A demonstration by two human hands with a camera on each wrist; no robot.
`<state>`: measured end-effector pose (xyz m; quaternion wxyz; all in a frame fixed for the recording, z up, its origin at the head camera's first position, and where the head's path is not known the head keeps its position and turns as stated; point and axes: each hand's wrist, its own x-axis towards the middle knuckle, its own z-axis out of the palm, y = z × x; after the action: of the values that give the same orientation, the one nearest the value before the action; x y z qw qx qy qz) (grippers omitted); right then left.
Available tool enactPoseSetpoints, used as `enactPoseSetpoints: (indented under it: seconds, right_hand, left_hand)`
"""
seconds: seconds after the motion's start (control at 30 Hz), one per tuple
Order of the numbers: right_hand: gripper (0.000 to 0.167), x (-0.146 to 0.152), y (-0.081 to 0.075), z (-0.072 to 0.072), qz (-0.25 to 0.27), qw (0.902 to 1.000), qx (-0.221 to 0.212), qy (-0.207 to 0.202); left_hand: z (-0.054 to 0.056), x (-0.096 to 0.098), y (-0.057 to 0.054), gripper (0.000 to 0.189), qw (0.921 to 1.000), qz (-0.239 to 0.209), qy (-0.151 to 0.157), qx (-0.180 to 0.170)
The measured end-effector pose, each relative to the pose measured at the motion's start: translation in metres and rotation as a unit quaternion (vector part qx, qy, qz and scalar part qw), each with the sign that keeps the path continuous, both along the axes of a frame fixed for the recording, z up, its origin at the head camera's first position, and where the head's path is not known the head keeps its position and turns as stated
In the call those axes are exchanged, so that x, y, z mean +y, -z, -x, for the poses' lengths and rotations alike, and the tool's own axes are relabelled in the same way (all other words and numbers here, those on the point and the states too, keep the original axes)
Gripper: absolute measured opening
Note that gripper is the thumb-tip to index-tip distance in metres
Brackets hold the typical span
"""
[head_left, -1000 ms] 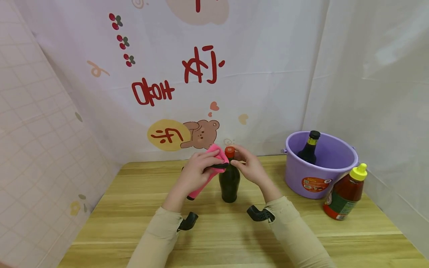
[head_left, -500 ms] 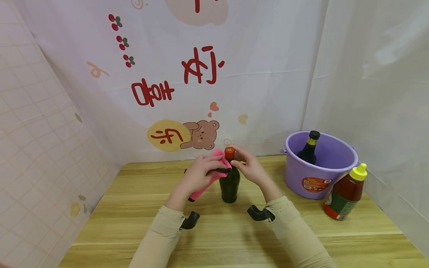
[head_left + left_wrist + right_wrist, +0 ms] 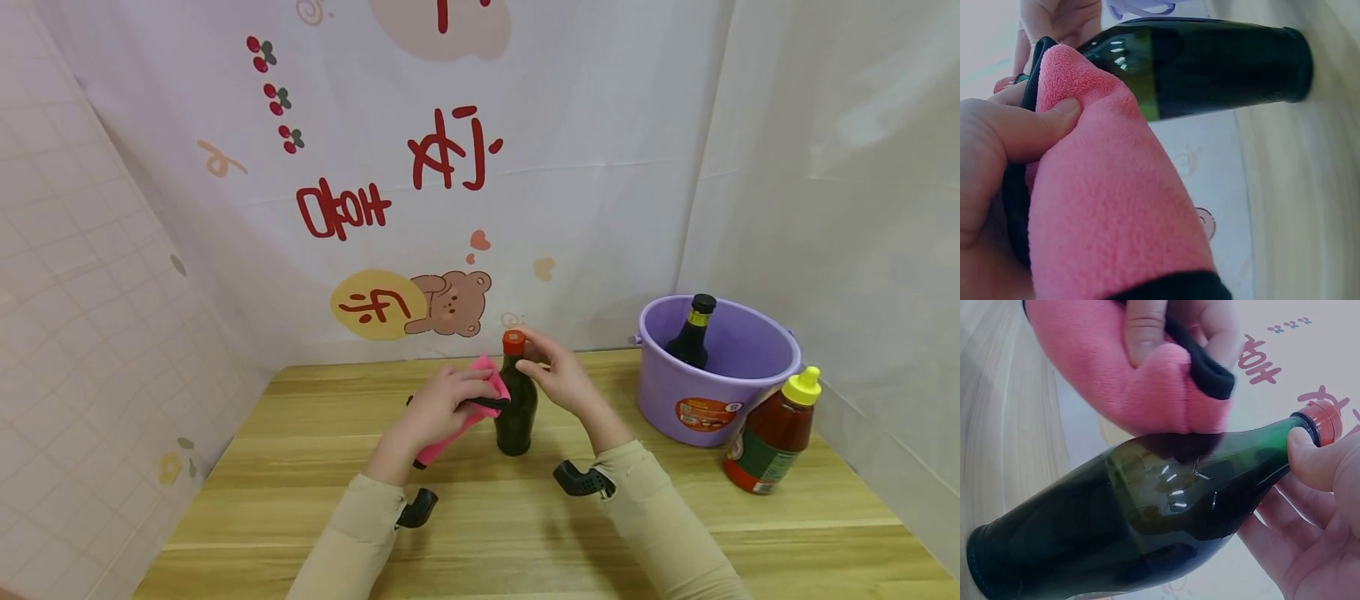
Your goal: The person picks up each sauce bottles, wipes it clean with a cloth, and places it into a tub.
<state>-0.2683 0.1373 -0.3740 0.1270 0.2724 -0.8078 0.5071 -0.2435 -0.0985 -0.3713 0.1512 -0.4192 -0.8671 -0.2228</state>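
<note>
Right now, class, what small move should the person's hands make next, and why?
Probably, the left hand should slide the black-edged pink fleecy cloth slightly down the dark green glass bottle: the cloth appears to touch the bottle's shoulder, the body below is uncovered, and the right hand holds the neck near the red cap.

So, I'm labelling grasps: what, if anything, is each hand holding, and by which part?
The left hand grips the pink cloth by the end nearest the bottle; the right hand holds that bottle by its neck, near the red cap.
</note>
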Motion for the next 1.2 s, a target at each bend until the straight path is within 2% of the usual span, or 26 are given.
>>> enactPoseSetpoints:
  seconds: [0.3,0.53,0.7,0.9,1.03,1.2]
  right_hand:
    - [0.053,0.000,-0.001,-0.001,0.001,0.9999,-0.014,0.002]
    - [0.053,0.000,-0.002,-0.002,0.005,0.9999,-0.015,-0.001]
    - [0.053,0.000,-0.001,-0.003,0.003,0.9998,-0.019,0.000]
    - [0.053,-0.001,0.000,-0.002,0.003,0.9997,-0.022,0.004]
    - [0.052,-0.001,0.000,-0.002,0.005,0.9998,-0.020,0.003]
    - [0.052,-0.001,0.000,-0.001,0.004,0.9998,-0.020,0.002]
  left_hand:
    - [-0.001,-0.006,0.017,0.024,1.0000,0.000,0.001,-0.009]
    - [-0.003,-0.008,0.025,0.025,0.9998,-0.010,0.000,-0.016]
    - [-0.002,-0.010,0.033,0.024,0.9995,-0.009,-0.003,-0.029]
    - [0.000,-0.010,0.044,0.025,0.9996,-0.011,0.004,-0.026]
    - [0.002,-0.008,0.053,0.025,0.9995,0.001,0.017,-0.026]
    - [0.004,-0.006,0.061,0.022,0.9989,0.019,0.011,-0.041]
